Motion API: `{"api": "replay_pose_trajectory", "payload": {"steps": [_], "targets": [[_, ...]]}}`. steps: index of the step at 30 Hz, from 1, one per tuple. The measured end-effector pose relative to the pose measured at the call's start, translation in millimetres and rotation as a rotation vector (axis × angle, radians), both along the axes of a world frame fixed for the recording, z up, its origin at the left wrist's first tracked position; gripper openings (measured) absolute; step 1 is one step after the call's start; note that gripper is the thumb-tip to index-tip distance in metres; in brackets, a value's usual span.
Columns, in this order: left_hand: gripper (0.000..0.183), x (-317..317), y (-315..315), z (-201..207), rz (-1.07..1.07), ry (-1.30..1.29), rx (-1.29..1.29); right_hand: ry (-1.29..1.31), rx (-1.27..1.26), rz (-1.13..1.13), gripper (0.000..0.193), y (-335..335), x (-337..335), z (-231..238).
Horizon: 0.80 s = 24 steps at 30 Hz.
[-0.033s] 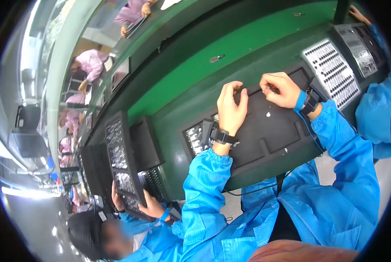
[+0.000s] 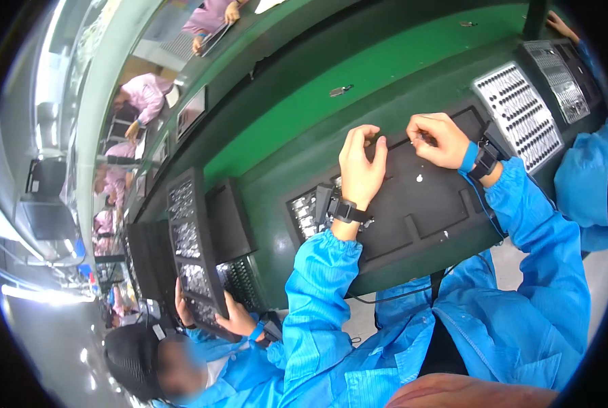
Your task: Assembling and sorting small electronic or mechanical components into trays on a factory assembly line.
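My left hand (image 2: 363, 163) is held over a black foam tray (image 2: 402, 204), its fingers curved and the thumb standing apart, with nothing visible between them. To its right, my right hand (image 2: 441, 139) is closed, thumb and fingertips pinched together above the tray's far right part. Whatever the pinch may hold is too small to make out. A small white piece (image 2: 419, 178) lies on the black foam below the right hand. Small shiny parts (image 2: 306, 212) fill the tray's left end, partly hidden by my left wrist.
A white tray (image 2: 519, 112) with rows of small dark parts lies at the right, beside a clear-covered tray (image 2: 555, 75). At left, a co-worker's hands (image 2: 236, 318) hold a black compartment tray (image 2: 194, 248). A small metal clip-like piece (image 2: 341, 90) rests on the green surface.
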<state>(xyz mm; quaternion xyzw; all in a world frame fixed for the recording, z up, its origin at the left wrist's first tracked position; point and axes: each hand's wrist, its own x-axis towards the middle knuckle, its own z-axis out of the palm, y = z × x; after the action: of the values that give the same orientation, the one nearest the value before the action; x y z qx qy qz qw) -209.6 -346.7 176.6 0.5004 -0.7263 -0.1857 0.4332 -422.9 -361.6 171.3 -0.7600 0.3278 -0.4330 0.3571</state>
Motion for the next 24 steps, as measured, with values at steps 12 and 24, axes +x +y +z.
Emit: {"api": "replay_pose_trajectory", "payload": {"steps": [12, 24], "targets": [[0.019, 42, -103, 3, 0.109, -0.246, -0.141, -0.035, -0.050, -0.026, 0.009, -9, 1, 6], [0.023, 56, -154, -14, 0.332, -0.759, 0.118, -0.068, 0.025, -0.038, 0.006, -2, 7, 0]]}}
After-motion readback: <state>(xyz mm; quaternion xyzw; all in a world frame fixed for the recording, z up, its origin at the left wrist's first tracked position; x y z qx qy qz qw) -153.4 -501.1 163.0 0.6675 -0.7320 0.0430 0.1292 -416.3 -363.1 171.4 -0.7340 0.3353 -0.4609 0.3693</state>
